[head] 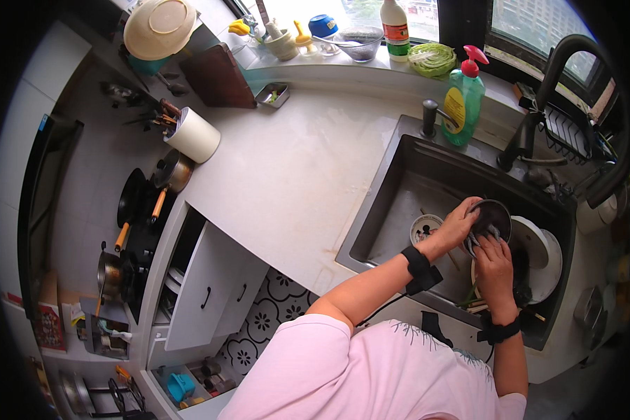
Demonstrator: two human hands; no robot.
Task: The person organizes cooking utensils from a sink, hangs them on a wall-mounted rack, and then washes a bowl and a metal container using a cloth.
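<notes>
Over the right part of the dark sink, my left hand grips the rim of a dark round bowl, tilted so its inside shows. My right hand presses a grey cloth against the inside of that bowl. A small white bowl with a cartoon print lies in the sink to the left of my hands. White plates stand tilted at the sink's right side. Chopsticks and something green lie partly hidden under my right hand and wrist.
A black faucet arches over the sink's back right corner. Behind the sink stand a soap dispenser and a green pump bottle. Half a cabbage rests on the windowsill. At left are a white knife holder, pans and an opened cabinet door.
</notes>
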